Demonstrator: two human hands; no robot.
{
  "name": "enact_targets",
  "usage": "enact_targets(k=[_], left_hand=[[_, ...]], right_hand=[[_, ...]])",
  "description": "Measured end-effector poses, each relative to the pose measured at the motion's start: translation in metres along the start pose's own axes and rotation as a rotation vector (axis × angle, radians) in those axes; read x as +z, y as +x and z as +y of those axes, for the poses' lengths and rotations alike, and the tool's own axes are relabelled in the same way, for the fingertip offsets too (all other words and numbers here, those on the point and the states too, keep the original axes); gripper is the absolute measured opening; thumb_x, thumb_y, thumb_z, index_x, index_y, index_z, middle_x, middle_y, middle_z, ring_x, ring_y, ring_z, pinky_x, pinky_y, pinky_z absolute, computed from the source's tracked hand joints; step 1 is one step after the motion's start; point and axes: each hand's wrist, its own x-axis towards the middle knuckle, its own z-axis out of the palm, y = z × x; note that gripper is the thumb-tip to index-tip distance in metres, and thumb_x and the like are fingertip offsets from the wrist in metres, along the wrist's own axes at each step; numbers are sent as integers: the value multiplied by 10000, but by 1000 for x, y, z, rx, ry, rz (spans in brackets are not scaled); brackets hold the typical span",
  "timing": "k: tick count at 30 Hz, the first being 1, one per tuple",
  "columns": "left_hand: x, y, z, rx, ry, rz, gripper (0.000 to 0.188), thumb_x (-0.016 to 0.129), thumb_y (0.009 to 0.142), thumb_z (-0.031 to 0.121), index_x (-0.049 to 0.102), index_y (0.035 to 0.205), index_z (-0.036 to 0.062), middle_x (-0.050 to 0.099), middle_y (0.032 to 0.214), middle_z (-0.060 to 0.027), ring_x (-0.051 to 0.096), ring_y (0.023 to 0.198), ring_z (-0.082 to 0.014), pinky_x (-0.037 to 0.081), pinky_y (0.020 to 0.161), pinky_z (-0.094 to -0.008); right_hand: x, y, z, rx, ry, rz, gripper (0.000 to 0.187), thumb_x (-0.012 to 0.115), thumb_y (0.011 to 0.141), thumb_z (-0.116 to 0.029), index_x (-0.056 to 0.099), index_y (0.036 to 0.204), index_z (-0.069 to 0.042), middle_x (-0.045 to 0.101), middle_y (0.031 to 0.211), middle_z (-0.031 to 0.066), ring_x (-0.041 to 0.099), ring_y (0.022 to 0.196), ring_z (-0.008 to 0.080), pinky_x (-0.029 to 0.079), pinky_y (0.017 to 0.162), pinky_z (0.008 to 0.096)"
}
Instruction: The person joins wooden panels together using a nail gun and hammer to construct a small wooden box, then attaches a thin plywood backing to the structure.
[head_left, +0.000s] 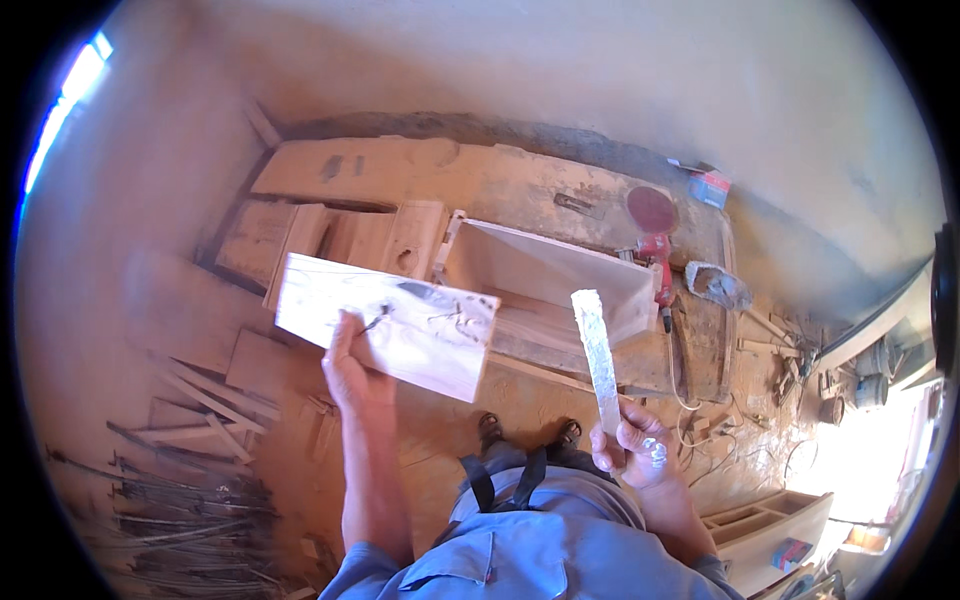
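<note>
A pale wooden board (pixel 420 345) with dark knots and cracks is held up, tilted, above the near edge of the workbench. My left hand (pixel 350 365) grips its lower left part, thumb on the upper face and fingers hidden beneath. My right hand (pixel 640 445) is closed round the lower end of a flat stick (pixel 597 350), which points up and away and is crusted with whitish stuff. White smears show on that hand too. The stick stays apart from the board. Behind both, an open wooden box (pixel 560 250) lies on the workbench (pixel 440 165).
On the bench's right stand a red power tool (pixel 655 250) with a round disc, a whitish-smeared container (pixel 718 287) and a blue-and-red box (pixel 710 190). Wood offcuts (pixel 210 410) and metal rods (pixel 190 520) lie on the left floor. Another wooden box (pixel 780 530) stands lower right.
</note>
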Motion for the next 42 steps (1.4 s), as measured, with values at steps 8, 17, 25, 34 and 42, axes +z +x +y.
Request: enact_targets(k=[8, 17, 25, 34, 42], left_hand=[[6, -3, -50, -143, -243, 73, 340, 548, 1002, 54, 550, 1326, -46, 667, 1216, -181, 665, 1136, -313, 547, 1034, -480], [19, -24, -56, -182, -343, 95, 385, 502, 1022, 63, 460, 1384, -61, 610, 1312, -244, 636, 1199, -384, 525, 1070, -536], [8, -24, -59, -184, -369, 112, 390, 484, 1024, 61, 439, 1388, -74, 588, 1337, -267, 619, 1226, -396, 510, 1091, -545], [-10, -12, -66, -197, -432, 134, 405, 496, 1012, 57, 432, 1387, -82, 605, 1314, -265, 634, 1209, -390, 517, 1095, -536], [-13, -7, -59, -205, -401, 111, 444, 493, 1002, 43, 421, 1425, -67, 576, 1379, -268, 606, 1261, -396, 504, 1112, -546]], right_hand=[[16, 43, 17, -191, -387, -97, 586, 734, 957, -372, 594, 1398, -13, 687, 947, 91, 632, 732, 147, 433, 552, 241], [23, 69, 40, -445, -632, -76, 523, 697, 999, -251, 567, 1478, -85, 650, 927, 57, 579, 759, 120, 460, 648, 253], [26, 67, 37, -829, -1118, 36, 398, 657, 995, -54, 642, 1392, -44, 567, 853, 13, 513, 747, 109, 433, 683, 252], [20, 51, 42, -937, -1307, -15, 389, 731, 924, -29, 710, 1308, -91, 598, 846, 69, 557, 714, 184, 471, 662, 292], [13, 51, 25, -527, -950, -7, 372, 637, 1024, -114, 637, 1383, -18, 631, 917, 46, 560, 744, 112, 495, 665, 259]])
